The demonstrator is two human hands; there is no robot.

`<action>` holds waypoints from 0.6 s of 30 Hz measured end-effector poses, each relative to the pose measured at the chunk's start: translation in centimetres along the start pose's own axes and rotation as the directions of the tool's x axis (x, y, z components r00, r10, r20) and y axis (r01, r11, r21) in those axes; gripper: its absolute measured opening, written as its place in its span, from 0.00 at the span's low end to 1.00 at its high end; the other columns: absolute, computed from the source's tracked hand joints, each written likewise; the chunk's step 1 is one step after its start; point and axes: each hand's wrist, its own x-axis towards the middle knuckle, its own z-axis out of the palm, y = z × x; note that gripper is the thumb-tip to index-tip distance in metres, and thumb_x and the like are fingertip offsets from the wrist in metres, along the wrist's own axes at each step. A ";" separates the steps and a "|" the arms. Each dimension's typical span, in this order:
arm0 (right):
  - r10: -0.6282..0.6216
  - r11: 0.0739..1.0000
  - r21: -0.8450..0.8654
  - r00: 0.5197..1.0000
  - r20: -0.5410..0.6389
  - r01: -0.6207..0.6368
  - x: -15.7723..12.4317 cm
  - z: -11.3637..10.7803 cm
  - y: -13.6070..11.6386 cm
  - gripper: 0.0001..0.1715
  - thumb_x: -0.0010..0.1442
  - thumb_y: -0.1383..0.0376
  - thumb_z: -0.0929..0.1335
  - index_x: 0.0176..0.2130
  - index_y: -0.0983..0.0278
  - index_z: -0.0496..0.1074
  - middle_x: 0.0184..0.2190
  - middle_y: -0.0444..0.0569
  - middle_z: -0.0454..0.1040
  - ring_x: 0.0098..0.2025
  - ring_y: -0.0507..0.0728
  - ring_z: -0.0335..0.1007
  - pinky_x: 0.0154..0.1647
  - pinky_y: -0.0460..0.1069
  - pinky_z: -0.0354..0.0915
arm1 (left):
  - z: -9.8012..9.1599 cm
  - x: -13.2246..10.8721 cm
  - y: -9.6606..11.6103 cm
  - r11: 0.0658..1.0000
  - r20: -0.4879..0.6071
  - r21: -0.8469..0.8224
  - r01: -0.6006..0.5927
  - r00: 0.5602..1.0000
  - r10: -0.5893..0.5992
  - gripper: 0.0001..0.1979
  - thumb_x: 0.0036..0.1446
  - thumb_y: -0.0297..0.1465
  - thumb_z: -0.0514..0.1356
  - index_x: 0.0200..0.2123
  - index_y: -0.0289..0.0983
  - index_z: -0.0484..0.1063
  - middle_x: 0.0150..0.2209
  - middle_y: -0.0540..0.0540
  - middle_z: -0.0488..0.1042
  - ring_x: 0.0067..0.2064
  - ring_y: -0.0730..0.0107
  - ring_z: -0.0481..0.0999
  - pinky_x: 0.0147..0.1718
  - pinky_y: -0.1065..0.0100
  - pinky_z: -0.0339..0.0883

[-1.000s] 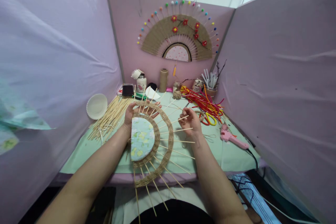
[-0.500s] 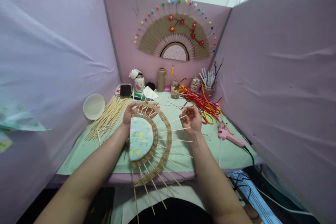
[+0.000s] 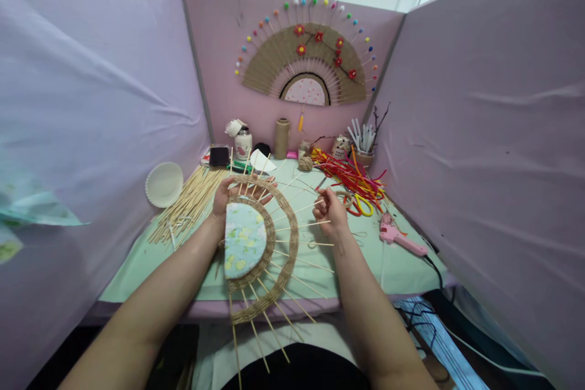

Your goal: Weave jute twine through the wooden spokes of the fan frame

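Observation:
A half-made fan (image 3: 262,244) is held upright over the table's near edge: a flowered fabric half-disc, two woven jute bands, and bare wooden skewers radiating out. My left hand (image 3: 233,198) grips its upper part from behind, with the fingers spread under the bands. My right hand (image 3: 329,213) is closed in a pinch at the tips of the right-hand skewers, on a thin jute twine that is barely visible.
A pile of loose skewers (image 3: 192,201) and a white paper bowl (image 3: 163,184) lie at the left. Red and yellow pipe cleaners (image 3: 354,183), a pink glue gun (image 3: 400,237), twine spools and jars line the back. A finished fan (image 3: 305,64) hangs on the pink partition.
My right hand has shifted slightly left and down along the skewer tips, its fingers drawing tighter. The fan and my left hand have hardly moved.

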 end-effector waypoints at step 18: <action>0.429 0.817 -0.517 0.867 0.253 -0.254 -2.9 1.0 1.2 0.19 0.40 0.59 0.78 0.28 0.67 0.71 0.17 0.36 0.56 0.18 0.43 0.42 0.17 0.42 0.38 | -1.7 0.5 0.9 0.997 -0.158 0.070 -0.017 0.987 0.028 0.29 0.62 0.50 0.46 0.51 0.35 0.70 0.45 0.37 0.78 0.46 0.55 0.78 0.38 0.61 0.73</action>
